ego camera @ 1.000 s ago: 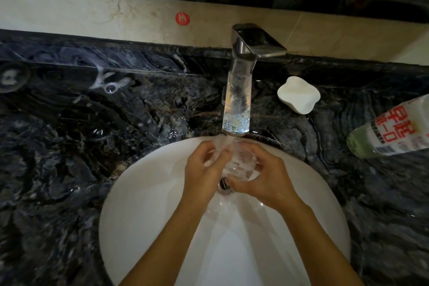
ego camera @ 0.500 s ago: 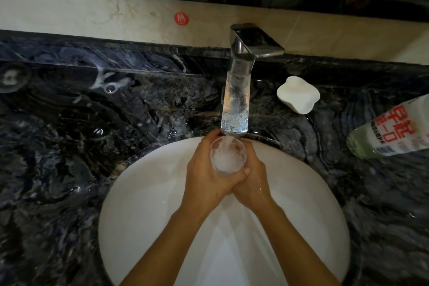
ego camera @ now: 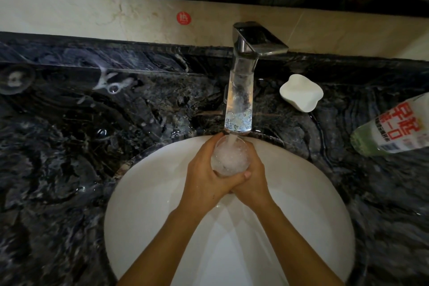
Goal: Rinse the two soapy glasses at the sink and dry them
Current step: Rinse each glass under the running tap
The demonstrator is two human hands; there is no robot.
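A clear glass (ego camera: 229, 158) stands upright over the white sink basin (ego camera: 151, 204), its mouth facing up and full of foaming water. Water streams into it from the tall chrome tap (ego camera: 241, 90) just above. My left hand (ego camera: 204, 178) wraps the glass from the left and my right hand (ego camera: 254, 181) from the right, fingers overlapping at the near side. A second glass (ego camera: 15, 79) shows faintly on the dark counter at the far left.
The dark marble counter (ego camera: 69, 146) surrounds the basin and is wet. A white soap dish (ego camera: 301, 92) sits right of the tap. A bottle with a red and white label (ego camera: 392, 127) lies at the right edge. A mirror ledge runs along the back.
One second ago the glass was tipped low over the drain in my fingers. It has since been raised upright under the spout, and both hands have closed around it while it fills.
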